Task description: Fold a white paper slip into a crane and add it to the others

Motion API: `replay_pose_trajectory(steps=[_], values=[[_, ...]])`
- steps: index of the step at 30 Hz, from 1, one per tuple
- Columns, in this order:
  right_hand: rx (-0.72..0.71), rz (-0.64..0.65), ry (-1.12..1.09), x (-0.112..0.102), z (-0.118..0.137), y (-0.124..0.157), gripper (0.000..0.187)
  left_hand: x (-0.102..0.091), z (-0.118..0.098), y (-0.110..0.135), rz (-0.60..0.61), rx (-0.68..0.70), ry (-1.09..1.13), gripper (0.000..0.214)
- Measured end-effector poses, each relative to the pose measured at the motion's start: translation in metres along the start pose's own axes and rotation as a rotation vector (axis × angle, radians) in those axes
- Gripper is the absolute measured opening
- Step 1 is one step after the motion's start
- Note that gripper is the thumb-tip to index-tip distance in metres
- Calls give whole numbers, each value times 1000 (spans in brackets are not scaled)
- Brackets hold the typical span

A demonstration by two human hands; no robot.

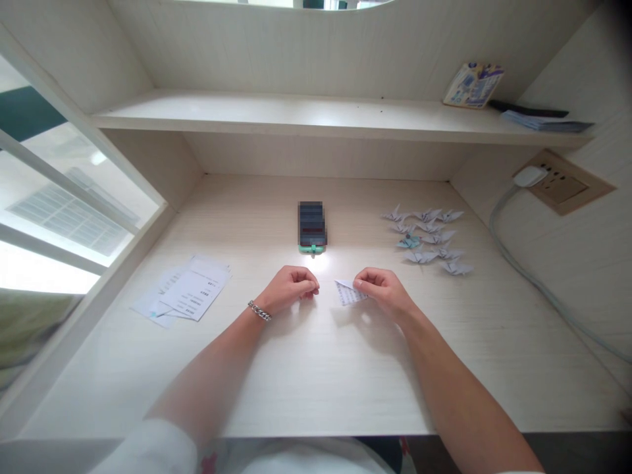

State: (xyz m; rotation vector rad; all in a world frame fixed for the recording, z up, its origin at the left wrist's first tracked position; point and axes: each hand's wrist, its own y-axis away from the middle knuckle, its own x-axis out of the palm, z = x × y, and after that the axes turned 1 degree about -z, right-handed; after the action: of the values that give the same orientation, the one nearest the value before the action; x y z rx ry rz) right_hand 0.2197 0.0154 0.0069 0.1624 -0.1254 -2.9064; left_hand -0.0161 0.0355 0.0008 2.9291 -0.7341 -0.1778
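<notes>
My right hand (pixel 381 288) pinches a small folded paper (pixel 349 293) between thumb and fingers, a little above the desk. Printed text shows on the paper, and one corner points toward my left hand. My left hand (pixel 291 288), with a chain bracelet on its wrist, is apart from the paper, its fingers curled in and nothing visible in them. To the right, several folded paper cranes (pixel 430 237) stand grouped on the desk, mostly white, with a light blue crane (pixel 409 241) among them.
A phone (pixel 312 224) in a green-edged case lies beyond my hands. Printed paper sheets (pixel 195 289) overlap at the left. A shelf (pixel 276 112) crosses the back, carrying a small box (pixel 474 85). At the right, a cable (pixel 513 260) runs from a wall socket (pixel 567 183).
</notes>
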Motion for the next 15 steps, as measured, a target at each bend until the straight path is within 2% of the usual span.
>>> replay_pose_trajectory(steps=[7,12,15], values=[[-69,-13,121,17,2,1,20,22,-1,0,6,40,97,21],[-72,3,200,25,2,3,18,28,3,-3,-154,69,75,23],[-30,62,230,26,2,3,17,29,5,-5,-173,84,86,23]])
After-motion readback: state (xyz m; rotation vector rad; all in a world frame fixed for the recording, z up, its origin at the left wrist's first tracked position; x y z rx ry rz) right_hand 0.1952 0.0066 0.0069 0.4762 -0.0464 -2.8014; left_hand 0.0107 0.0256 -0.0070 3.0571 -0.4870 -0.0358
